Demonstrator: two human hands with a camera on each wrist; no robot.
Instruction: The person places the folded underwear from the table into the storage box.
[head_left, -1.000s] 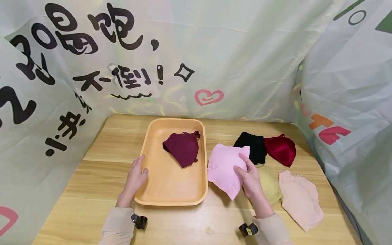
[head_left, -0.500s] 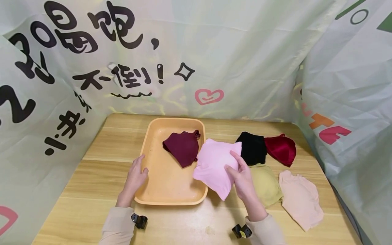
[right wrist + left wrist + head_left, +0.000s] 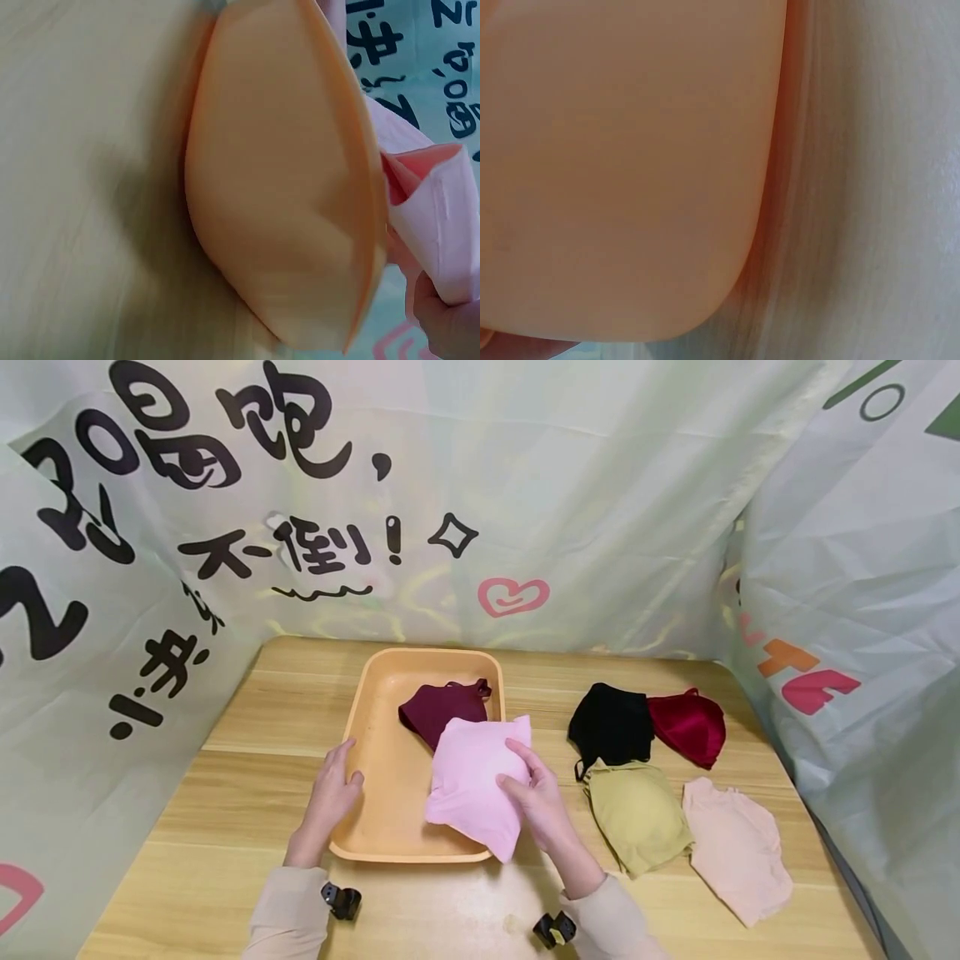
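Observation:
My right hand point(image 3: 542, 800) pinches a folded pink bra point(image 3: 476, 781) by its right side, holding it over the right part of a peach-coloured plastic tray point(image 3: 378, 839). In the right wrist view the pink bra point(image 3: 439, 217) appears beyond the tray's rim, its layers folded together. A maroon bra point(image 3: 442, 706) lies inside the tray, partly hidden behind the pink one. My left hand point(image 3: 330, 797) grips the tray's left rim. The tray's outer wall point(image 3: 630, 187) fills most of the left wrist view.
Right of the tray on the wooden table point(image 3: 300, 693) lie a black bra point(image 3: 611, 727), a red satin bra point(image 3: 690, 727), a yellow-green bra point(image 3: 641, 818) and a pale peach garment point(image 3: 735, 852). Printed cloth point(image 3: 600, 485) walls in the table's back and sides.
My right hand has carried the pink bra leftward from the table beside the tray to over the tray. This uncovers the black and yellow-green bras. The left hand and tray have stayed put.

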